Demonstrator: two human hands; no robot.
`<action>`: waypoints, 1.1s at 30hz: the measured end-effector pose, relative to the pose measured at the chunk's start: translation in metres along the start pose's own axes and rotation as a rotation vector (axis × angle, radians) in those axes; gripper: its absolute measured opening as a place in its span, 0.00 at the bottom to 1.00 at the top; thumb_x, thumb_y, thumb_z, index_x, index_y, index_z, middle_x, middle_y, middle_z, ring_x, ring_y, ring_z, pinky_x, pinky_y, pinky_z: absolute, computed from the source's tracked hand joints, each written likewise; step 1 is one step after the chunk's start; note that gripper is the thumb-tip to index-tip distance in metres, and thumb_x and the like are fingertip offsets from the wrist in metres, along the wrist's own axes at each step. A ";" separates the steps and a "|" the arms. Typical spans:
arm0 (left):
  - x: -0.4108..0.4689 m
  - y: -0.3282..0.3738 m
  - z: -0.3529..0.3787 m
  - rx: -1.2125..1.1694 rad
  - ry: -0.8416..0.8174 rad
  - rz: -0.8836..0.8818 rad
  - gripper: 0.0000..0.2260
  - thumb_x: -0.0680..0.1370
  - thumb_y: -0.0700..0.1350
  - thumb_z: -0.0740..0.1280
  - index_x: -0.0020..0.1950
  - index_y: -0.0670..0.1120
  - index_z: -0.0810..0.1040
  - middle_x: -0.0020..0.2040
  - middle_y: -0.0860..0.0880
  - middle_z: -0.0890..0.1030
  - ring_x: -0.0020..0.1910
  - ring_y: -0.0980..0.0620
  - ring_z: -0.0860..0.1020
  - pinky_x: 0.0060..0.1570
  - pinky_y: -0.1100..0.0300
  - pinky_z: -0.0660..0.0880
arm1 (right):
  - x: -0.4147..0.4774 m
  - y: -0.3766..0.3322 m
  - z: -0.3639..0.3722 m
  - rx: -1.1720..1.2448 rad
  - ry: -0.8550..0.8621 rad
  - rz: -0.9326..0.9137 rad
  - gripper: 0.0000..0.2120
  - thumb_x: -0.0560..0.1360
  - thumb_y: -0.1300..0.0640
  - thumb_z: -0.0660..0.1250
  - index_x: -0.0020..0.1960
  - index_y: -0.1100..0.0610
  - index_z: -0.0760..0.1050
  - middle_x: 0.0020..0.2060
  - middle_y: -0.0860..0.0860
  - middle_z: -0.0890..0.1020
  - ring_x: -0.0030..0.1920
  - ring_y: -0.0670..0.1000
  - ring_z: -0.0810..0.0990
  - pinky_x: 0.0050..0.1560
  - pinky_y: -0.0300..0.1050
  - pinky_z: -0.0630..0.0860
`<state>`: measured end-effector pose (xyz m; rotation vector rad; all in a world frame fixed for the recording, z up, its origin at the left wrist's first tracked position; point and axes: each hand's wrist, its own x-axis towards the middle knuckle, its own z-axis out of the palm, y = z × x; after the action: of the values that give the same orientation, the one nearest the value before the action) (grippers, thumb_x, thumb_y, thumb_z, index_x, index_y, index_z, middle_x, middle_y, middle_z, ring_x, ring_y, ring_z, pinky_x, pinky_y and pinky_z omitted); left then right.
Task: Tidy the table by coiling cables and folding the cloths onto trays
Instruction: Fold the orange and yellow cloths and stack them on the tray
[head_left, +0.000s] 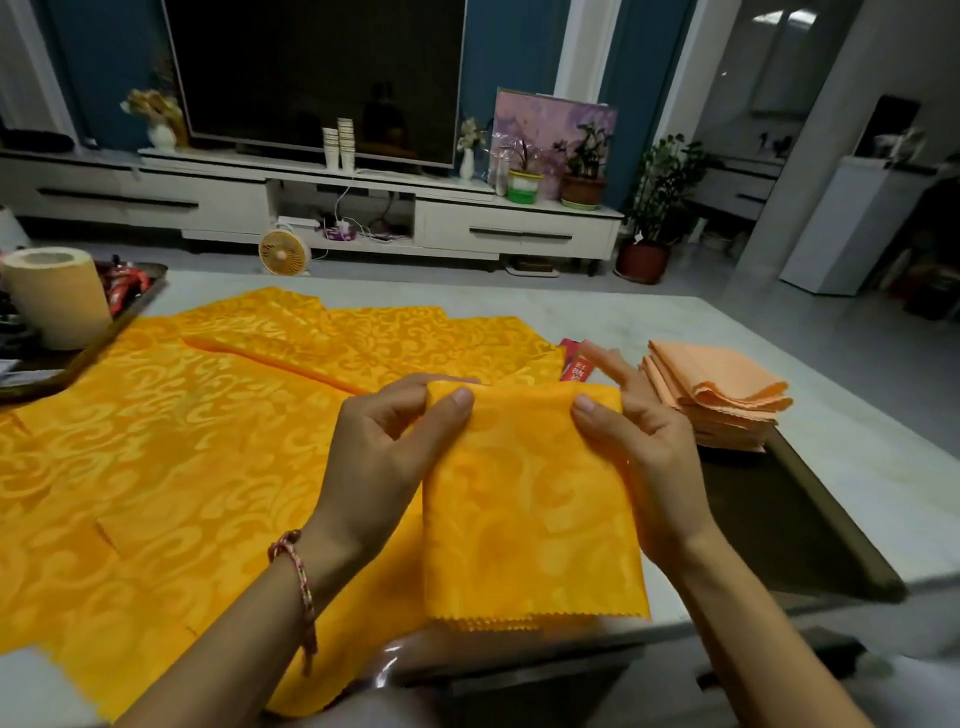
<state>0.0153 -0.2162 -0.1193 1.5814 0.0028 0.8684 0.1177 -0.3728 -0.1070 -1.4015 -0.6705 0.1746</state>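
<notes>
Over the near edge of the surface (571, 317), holding up a folded yellow cloth (530, 519) by its top fold. Pinched at one corner by the left grip (395, 447) and at the other by the right grip (639, 441), thumbs on the near face, fingers curled behind, both closed on the fabric. Held high like this, probably, to let the layers hang straight and the zigzag lower edges line up before another fold or the set-down. Dangling to about the near rim, just beside the dark tray (779, 519) on the right.

On that tray's far end, stacked neatly, folded peach cloths (722, 395). Likely kept there as finished work, with bare tray left nearer for the next pile. To the left, spread flat and overlapping, more yellow cloths (182, 415), not yet folded, laid out within easy reach. Behind the right grip, partly hidden, a red packet (576, 364). At the far left, another tray (132, 314) carrying a paper roll (57, 296). No cables to be seen. Judged well short of done: one pile finished, most of the yellow still to fold.
</notes>
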 end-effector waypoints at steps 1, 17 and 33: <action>0.002 0.001 0.004 -0.041 0.014 -0.046 0.18 0.71 0.48 0.69 0.31 0.33 0.74 0.33 0.46 0.77 0.37 0.50 0.74 0.39 0.49 0.72 | 0.002 -0.001 -0.002 0.008 0.013 0.014 0.11 0.64 0.48 0.74 0.41 0.54 0.83 0.59 0.45 0.79 0.61 0.50 0.77 0.55 0.53 0.76; 0.048 -0.046 0.136 0.013 -0.027 -0.451 0.23 0.76 0.42 0.67 0.70 0.45 0.67 0.65 0.46 0.74 0.61 0.49 0.74 0.61 0.53 0.72 | 0.019 0.018 -0.103 -0.302 0.251 0.435 0.14 0.73 0.51 0.70 0.56 0.52 0.73 0.50 0.50 0.80 0.46 0.50 0.82 0.33 0.38 0.77; 0.074 -0.080 0.195 -0.083 -0.160 -0.508 0.12 0.79 0.46 0.62 0.63 0.49 0.71 0.61 0.47 0.76 0.56 0.52 0.76 0.50 0.58 0.76 | 0.139 0.032 -0.199 -0.774 0.584 0.288 0.18 0.77 0.60 0.61 0.67 0.56 0.66 0.65 0.59 0.71 0.61 0.60 0.72 0.61 0.58 0.72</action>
<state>0.2075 -0.3286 -0.1389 1.4737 0.2412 0.3409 0.3432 -0.4676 -0.0957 -2.1642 -0.0199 -0.3000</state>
